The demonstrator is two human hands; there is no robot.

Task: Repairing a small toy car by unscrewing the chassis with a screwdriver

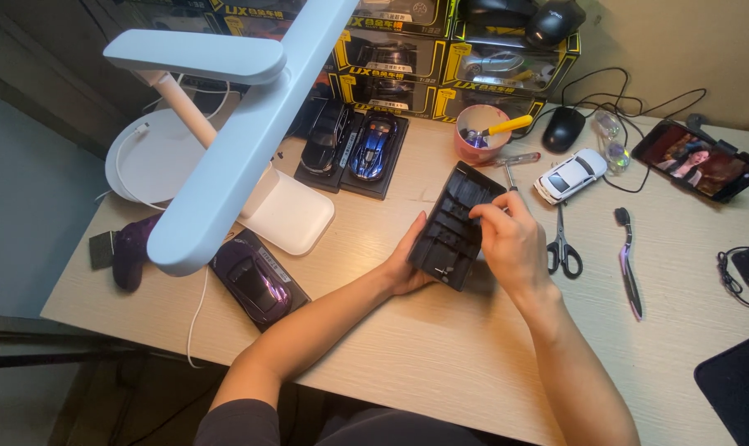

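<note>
A white desk lamp point(225, 140) stands towards the desk's point(440, 347) left edge. Near the desk's middle, a black plastic base point(457, 225) is tilted, long axis running from near edge to far-right. The left hand point(407, 260) grips its near-left side; right hand point(513, 244) fingers pinch a screwdriver point(508, 175) at its right edge.

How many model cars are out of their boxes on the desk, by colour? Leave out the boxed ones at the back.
Black model car on a black base: 1
Blue model car on a black base: 1
Purple model car on a black base: 1
White model car, no base: 1
Total: 4
</note>
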